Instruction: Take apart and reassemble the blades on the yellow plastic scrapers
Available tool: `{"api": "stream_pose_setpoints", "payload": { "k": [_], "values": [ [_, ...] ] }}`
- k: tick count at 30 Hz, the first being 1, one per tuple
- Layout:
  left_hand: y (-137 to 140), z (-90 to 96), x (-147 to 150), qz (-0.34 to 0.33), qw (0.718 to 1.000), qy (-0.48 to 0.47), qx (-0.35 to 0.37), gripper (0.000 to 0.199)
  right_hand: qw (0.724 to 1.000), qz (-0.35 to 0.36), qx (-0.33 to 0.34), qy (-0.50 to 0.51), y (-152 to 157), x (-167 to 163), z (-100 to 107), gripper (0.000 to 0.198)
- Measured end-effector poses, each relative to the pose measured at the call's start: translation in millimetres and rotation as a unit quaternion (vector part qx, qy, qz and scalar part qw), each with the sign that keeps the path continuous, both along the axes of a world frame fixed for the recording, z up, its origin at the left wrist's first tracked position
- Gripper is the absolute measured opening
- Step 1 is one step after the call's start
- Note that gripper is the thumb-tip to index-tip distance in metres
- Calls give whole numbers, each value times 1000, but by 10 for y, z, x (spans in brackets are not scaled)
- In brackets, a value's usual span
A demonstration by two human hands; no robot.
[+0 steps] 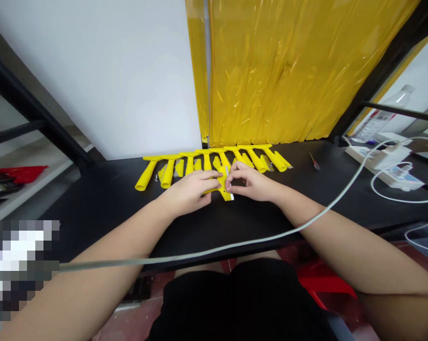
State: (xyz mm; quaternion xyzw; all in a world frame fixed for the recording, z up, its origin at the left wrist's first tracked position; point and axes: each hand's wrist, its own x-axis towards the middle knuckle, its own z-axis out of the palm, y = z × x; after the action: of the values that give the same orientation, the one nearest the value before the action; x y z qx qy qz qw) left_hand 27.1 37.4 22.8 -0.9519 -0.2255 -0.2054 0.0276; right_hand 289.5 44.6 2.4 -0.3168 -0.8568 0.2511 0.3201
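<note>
Your left hand (190, 193) grips the scraper (223, 188), fingers over its handle side and thumb beneath. Your right hand (252, 183) has thumb and fingertips curled together at the pale strip (232, 196) along the blade edge, and seems to pinch it. The scraper is midway between your hands, above the near part of the worktop (199, 232); whether it touches the surface I cannot tell.

This piece looks part-way through: the strip lies along its edge, but with your fingers on it I would not call it finished. It is bright yellow, with a wide, flat head turned to your right; your fingers hide much of the rest.

Just beyond, a row of yellow handles (168, 174) lies side by side, open ends towards you, with small yellow pieces (179, 168) among them. How many of these are done, I cannot tell. Right of the row lies a screwdriver (315, 164), and a pale cable (256, 240) crosses nearer you.
</note>
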Motion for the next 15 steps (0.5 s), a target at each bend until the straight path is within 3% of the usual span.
{"api": "stream_pose_setpoints", "payload": {
  "k": [7, 12, 15],
  "values": [
    [-12, -23, 66, 17, 998, -37, 47, 26, 997, -17, -45, 60, 6, -54, -9, 20],
    [-7, -72, 99, 28, 995, -43, 85, 27, 964, -3, -212, 159, 32, -116, -85, 47],
    [-13, -92, 126, 31, 994, -42, 99, 28, 943, 5, -262, 206, 49, -147, -126, 53]
  ]
}}
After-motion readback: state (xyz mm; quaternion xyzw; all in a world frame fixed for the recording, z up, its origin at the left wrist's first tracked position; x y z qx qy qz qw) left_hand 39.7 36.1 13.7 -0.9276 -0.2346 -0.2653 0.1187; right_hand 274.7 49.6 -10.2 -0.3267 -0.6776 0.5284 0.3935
